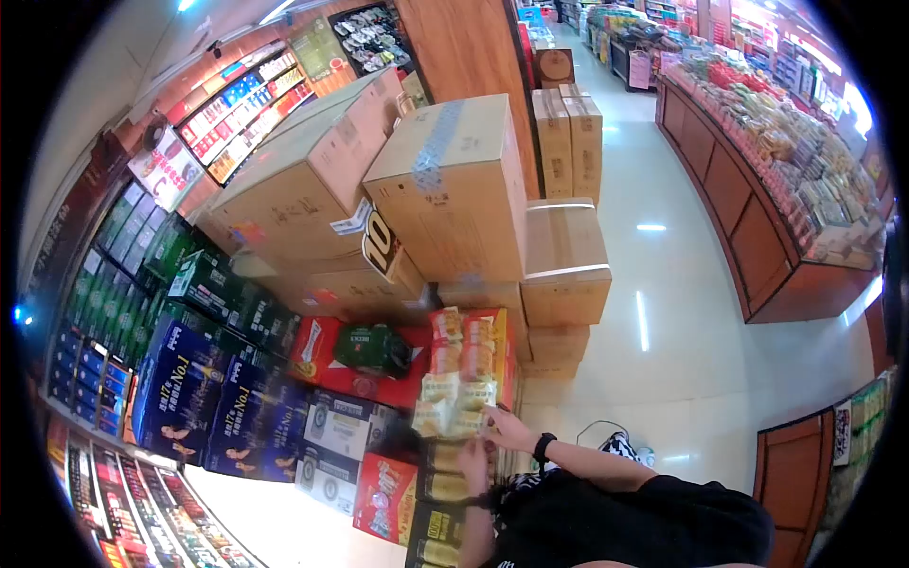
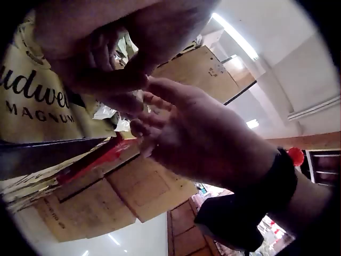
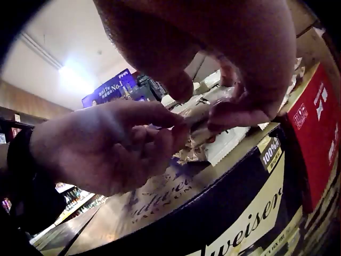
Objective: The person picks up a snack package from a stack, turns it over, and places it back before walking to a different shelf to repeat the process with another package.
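In the right wrist view my left hand (image 3: 106, 144) pinches the near side of a small shiny plastic packet (image 3: 198, 121) between thumb and index finger. My right hand (image 3: 234, 58) grips the same packet from the other side, its thumb and fingers curled close to the left fingertips. The head view has my left hand (image 1: 473, 464) and right hand (image 1: 511, 432) close together over Budweiser boxes (image 1: 443, 485). Just beyond them lie white-and-gold snack packets (image 1: 436, 402), with red-and-gold packets (image 1: 447, 327) farther back. Fingers partly hide the held packet.
Large cardboard cartons (image 1: 464, 189) are stacked ahead. Blue beer cases (image 1: 251, 417), a red case (image 1: 383, 497) and a green case (image 1: 371, 348) stand to the left. On the right, a shiny floor (image 1: 644, 379) separates the stack from a wooden display counter (image 1: 748, 218) of packaged goods.
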`<state>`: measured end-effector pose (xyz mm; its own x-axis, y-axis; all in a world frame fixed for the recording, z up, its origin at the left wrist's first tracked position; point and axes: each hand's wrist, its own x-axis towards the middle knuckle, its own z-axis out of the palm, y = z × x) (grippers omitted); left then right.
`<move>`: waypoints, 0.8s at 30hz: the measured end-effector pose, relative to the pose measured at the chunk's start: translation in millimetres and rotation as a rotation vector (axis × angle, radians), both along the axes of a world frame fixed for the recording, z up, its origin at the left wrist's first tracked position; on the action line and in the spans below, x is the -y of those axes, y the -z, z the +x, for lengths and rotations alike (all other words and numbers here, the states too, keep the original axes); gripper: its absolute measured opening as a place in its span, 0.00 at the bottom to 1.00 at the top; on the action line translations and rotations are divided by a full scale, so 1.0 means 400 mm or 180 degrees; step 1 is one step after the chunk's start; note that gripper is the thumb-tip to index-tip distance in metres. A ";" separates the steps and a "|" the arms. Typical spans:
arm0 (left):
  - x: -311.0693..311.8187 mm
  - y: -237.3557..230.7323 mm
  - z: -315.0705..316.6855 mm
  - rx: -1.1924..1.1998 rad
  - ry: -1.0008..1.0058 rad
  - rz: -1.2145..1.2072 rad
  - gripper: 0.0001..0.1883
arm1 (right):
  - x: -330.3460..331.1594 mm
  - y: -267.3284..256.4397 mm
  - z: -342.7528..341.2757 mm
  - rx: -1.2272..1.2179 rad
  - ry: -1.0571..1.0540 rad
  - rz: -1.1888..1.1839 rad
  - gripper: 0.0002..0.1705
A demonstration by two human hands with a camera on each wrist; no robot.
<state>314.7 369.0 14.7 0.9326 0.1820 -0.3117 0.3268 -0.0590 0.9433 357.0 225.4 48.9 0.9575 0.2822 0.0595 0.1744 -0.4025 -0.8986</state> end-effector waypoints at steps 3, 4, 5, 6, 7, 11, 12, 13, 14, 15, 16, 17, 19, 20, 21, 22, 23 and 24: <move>0.002 0.008 -0.013 -0.0014 -0.0041 -0.0171 0.16 | -0.006 0.019 0.002 0.0337 0.0094 0.0245 0.30; 0.011 -0.020 -0.020 -0.0026 -0.0026 -0.0174 0.16 | -0.006 0.010 0.000 0.0155 0.0106 0.0210 0.29; 0.020 -0.048 -0.031 -0.0046 0.0030 -0.0046 0.16 | -0.006 0.002 -0.002 -0.0025 0.0117 0.0176 0.27; 0.028 -0.074 -0.042 -0.0063 0.0084 0.0079 0.16 | -0.002 -0.009 -0.007 -0.0033 0.0129 0.0171 0.27; 0.032 -0.083 -0.052 -0.0074 0.0096 0.0073 0.16 | 0.001 -0.020 -0.014 -0.0082 0.0144 0.0150 0.27; 0.047 -0.021 -0.084 -0.0076 0.0065 -0.0531 0.11 | 0.021 -0.017 -0.037 -0.0575 0.0166 0.0092 0.25; 0.052 -0.023 -0.089 -0.0016 0.0133 -0.0483 0.11 | 0.030 -0.028 -0.047 -0.0596 0.0174 0.0076 0.25; 0.057 -0.026 -0.093 0.0047 0.0198 -0.0433 0.11 | 0.039 -0.041 -0.058 -0.0479 0.0206 0.0227 0.25; 0.059 -0.033 -0.101 0.0037 0.0201 -0.0445 0.11 | 0.048 -0.053 -0.065 -0.0354 0.0238 0.0379 0.25; 0.066 -0.068 -0.109 0.0018 0.0503 -0.0241 0.13 | 0.058 -0.052 -0.071 -0.0357 0.0249 0.0366 0.25; 0.073 -0.086 -0.109 0.0004 0.0814 -0.0038 0.14 | 0.069 -0.049 -0.082 -0.0483 0.0270 0.0363 0.24; 0.079 -0.072 -0.106 0.0003 0.0839 -0.0057 0.14 | 0.086 -0.047 -0.089 -0.0612 0.0301 0.0359 0.23; 0.098 -0.070 -0.103 -0.0255 0.1030 -0.0623 0.15 | 0.129 -0.059 -0.112 -0.0565 0.0304 0.0381 0.23; 0.107 -0.076 -0.110 -0.0291 0.0917 -0.0751 0.15 | 0.154 -0.067 -0.127 -0.0509 0.0277 0.0419 0.23; 0.114 -0.073 -0.109 -0.0313 0.0973 -0.0757 0.15 | 0.180 -0.070 -0.142 -0.0522 0.0336 0.0416 0.23; 0.120 -0.066 -0.107 -0.0394 0.0984 -0.0684 0.15 | 0.207 -0.074 -0.159 -0.0440 0.0292 0.0513 0.23; 0.130 -0.055 -0.102 -0.0465 0.1009 -0.0607 0.14 | 0.239 -0.079 -0.175 -0.0345 0.0260 0.0608 0.23; 0.139 -0.033 -0.102 -0.0282 0.1159 -0.0564 0.14 | 0.274 -0.088 -0.191 -0.0337 0.0354 0.0615 0.23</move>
